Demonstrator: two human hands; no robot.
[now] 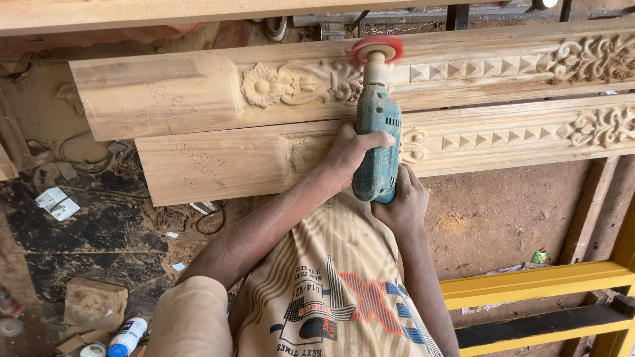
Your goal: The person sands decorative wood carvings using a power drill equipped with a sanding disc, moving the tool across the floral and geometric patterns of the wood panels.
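Nearest me, I see my right hand (pixel 402 205) wrapped around the rear of one teal sander (pixel 377 149), fingers closed on its lower body. My left hand (pixel 350 149) grips the sander's side a little farther up, also closed on it. The tool's long axis runs straight away from me, so its one red disc (pixel 377 47) lies beyond both hands, pressed against the upper beam (pixel 165 89). My left hand is the nearer one to the disc. Two carved wooden beams lie across my view, the lower beam (pixel 211 162) under my forearm. One carved flower (pixel 261 84) sits left of the disc.
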